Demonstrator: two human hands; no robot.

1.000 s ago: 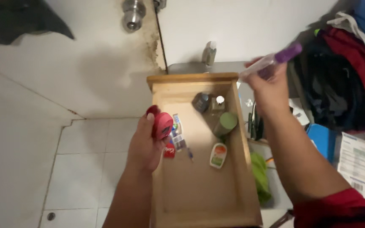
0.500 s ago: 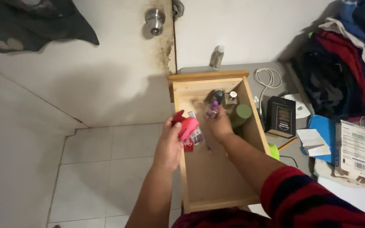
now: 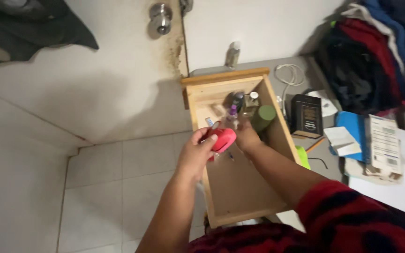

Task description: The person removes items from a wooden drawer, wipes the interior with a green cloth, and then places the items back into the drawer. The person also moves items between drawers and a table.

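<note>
A person is leaning over an open wooden drawer (image 3: 240, 206), the left hand (image 3: 194, 157) curling its fingers (image 3: 208, 139) around a red round case (image 3: 223, 138) that is jutting out past the fingertips toward the right hand (image 3: 248, 136). That hand is reaching deeper, its grip hidden from view, with a purple-capped tube (image 3: 233, 113) standing just beyond it beside a green-lidded jar (image 3: 264, 116).

a black box (image 3: 306, 115), white cable (image 3: 289, 75) and blue folder (image 3: 352, 126) lie beside piled clothes (image 3: 366, 51).
</note>
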